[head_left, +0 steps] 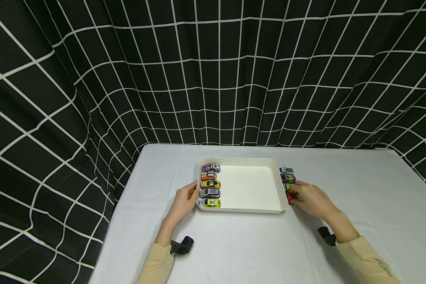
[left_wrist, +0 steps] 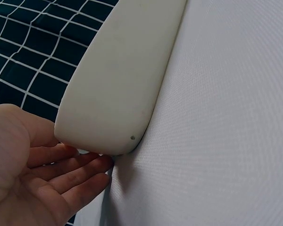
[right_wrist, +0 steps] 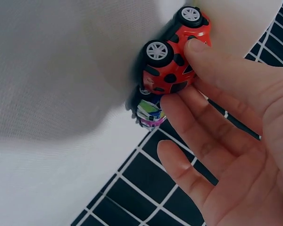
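Observation:
My left hand [head_left: 182, 201] touches the left side of a white tray [head_left: 248, 211]; in the left wrist view its fingers [left_wrist: 80, 176] lie fairly straight against the tray's corner, with some parts hidden. Inside the tray, several toy cars [head_left: 210, 184] form a column along the left wall. At the tray's right side, my right hand [head_left: 312, 200] pinches a red toy car with black spots [right_wrist: 172, 61] between thumb and fingers. Behind it stand a yellow-green car [head_left: 287, 187], partly covered by the fingers, a purple-and-green car [head_left: 288, 179] and a pale car [head_left: 286, 170], lined up outside the tray.
A white cloth [head_left: 241, 244] covers the table under the tray. Black curtain with a white grid [head_left: 230, 79] hangs behind the table and along its sides. Black wrist bands [head_left: 182, 245] sit on both forearms.

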The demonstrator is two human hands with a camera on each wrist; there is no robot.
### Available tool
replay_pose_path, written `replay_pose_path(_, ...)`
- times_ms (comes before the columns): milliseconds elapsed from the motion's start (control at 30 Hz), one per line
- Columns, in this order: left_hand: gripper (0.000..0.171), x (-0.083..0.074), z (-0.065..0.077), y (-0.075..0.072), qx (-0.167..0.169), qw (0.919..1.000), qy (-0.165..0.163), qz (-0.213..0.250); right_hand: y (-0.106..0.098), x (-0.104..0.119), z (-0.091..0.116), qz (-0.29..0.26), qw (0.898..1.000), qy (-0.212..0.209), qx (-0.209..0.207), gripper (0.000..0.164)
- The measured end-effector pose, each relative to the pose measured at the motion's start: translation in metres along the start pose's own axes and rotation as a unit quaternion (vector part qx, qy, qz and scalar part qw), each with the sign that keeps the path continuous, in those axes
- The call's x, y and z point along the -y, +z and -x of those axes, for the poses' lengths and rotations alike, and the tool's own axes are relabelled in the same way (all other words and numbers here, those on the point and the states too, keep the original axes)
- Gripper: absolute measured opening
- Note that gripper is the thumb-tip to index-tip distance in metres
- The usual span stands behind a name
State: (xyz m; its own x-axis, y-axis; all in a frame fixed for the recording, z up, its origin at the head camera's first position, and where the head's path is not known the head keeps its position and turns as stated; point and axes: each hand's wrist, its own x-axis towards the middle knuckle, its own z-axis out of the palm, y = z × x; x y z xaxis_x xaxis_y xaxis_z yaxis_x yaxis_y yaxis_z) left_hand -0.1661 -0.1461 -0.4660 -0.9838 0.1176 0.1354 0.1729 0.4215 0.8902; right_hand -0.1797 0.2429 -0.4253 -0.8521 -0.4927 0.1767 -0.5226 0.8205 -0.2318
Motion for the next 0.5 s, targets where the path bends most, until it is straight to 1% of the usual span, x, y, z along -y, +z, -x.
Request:
replay_pose_path(267, 0.04, -0.001, 0.0, 0.0, 0.002, 1.0, -0.003, 0.005, 0.0, -0.002, 0.001, 0.005, 1.0, -0.004, -0.005, 0.019)
replay_pose_path(500, 0.04, -0.002, 0.001, -0.001, 0.002, 1.0, -0.007, 0.003, -0.012, 0.0, 0.002, 0.003, 1.0, 0.007, 0.001, 0.018)
